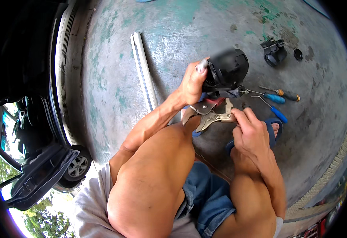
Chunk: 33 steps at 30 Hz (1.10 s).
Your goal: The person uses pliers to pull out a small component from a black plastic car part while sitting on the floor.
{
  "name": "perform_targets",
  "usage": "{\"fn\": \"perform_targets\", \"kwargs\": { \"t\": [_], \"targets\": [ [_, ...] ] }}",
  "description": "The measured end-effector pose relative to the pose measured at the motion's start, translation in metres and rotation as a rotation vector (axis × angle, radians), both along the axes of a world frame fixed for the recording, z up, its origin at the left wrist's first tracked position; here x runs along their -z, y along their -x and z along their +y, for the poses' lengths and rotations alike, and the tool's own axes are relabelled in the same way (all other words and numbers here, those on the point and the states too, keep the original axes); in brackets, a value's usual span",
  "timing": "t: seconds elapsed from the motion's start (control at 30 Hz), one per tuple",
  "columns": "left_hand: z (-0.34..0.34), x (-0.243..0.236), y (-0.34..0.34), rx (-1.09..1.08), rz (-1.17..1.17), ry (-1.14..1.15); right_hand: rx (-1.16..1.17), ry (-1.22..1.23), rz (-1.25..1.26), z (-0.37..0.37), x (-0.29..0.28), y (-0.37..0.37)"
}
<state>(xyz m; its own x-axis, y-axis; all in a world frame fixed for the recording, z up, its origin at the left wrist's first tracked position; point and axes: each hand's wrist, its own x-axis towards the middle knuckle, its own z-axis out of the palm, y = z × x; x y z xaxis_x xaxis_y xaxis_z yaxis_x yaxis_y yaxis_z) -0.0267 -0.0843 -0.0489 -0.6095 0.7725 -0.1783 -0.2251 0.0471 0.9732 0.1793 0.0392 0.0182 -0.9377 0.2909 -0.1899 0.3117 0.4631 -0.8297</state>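
My left hand (192,82) is closed on the side of a black plastic housing (231,73), rounded at its right end, with its thumb up along the edge. The housing is held above the floor, in front of my knees; its upper edge is blurred. Just below it, my right hand (250,129) grips a pair of metal locking pliers (218,117) with a riveted joint and curved jaws. The jaws point left, close to my left knee, and some red shows beside them. Whether the pliers touch the housing I cannot tell.
Beyond my right hand lie a blue-handled screwdriver (274,98), a dark-handled screwdriver (291,95) and a bent-shaft blue-handled tool (279,114). Farther off are another black part (275,53) and a round black cap (298,54). A long white strip (143,73) lies left; a dark car (42,162) stands beyond.
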Motion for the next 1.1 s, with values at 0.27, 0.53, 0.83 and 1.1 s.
{"fn": "perform_targets", "kwargs": {
  "t": [0.27, 0.53, 0.83, 1.1],
  "targets": [
    [0.023, -0.037, 0.021, -0.122, -0.239, -0.191, 0.059, 0.303, -0.251, 0.003, 0.014, -0.020],
    [0.017, -0.034, 0.026, -0.095, -0.206, -0.111, -0.007, 0.355, -0.181, 0.035, 0.018, -0.069],
    [0.031, -0.050, 0.028, -0.043, -0.277, -0.031, -0.085, 1.039, 0.462, 0.094, 0.023, -0.063],
    [0.028, -0.063, 0.017, 0.001, -0.386, 0.037, 0.118, 1.808, 0.155, 0.030, 0.059, -0.049]
  ]
}}
